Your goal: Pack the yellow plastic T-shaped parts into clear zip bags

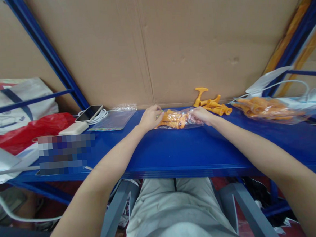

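A clear plastic bag point(174, 119) with several orange plastic pieces in it lies on the blue tabletop point(160, 151), near the back. My left hand point(151, 118) is closed on the bag's left end. My right hand point(201, 116) grips the other end, its fingers bunched on the film. Just behind my right hand is a loose pile of orange T-handled plastic pieces point(213, 104), one of them standing upright point(200, 95). Further right lies another clear bag point(268, 109) filled with similar orange pieces.
To the left are a flat clear bag point(114, 119), a phone point(89, 113) by a coiled white cable point(99, 116), a white power bank point(73, 128) and a red plastic bag point(39, 128). Cardboard point(147, 47) stands behind the table. Blue posts point(47, 50) frame both sides.
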